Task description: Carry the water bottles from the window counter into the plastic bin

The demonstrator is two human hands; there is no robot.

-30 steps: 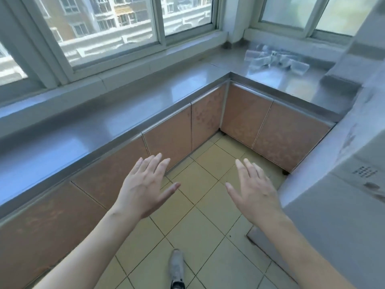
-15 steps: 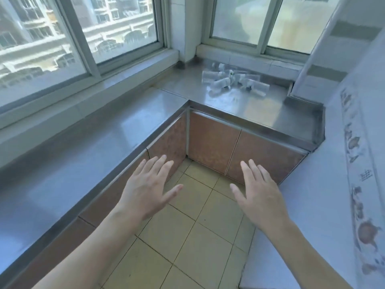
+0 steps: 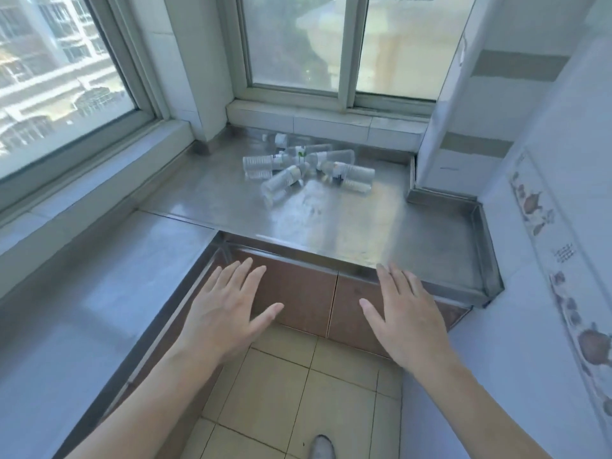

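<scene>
Steel counter (image 3: 347, 223) now nearer; water bottles (image 3: 304, 167) beneath corner window (image 3: 337, 44).

water bottles (image 3: 306, 167), labels too blurred to read

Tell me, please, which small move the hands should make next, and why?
Probably reach both hands forward over the counter toward the bottles. The left hand and right hand are open and hold nothing, short of the counter edge, while the bottles lie on their sides in a cluster near the window.

Home kitchen: steel counter (image 3: 347, 220), cabinets (image 3: 298, 293), windows (image 3: 331, 44).
</scene>
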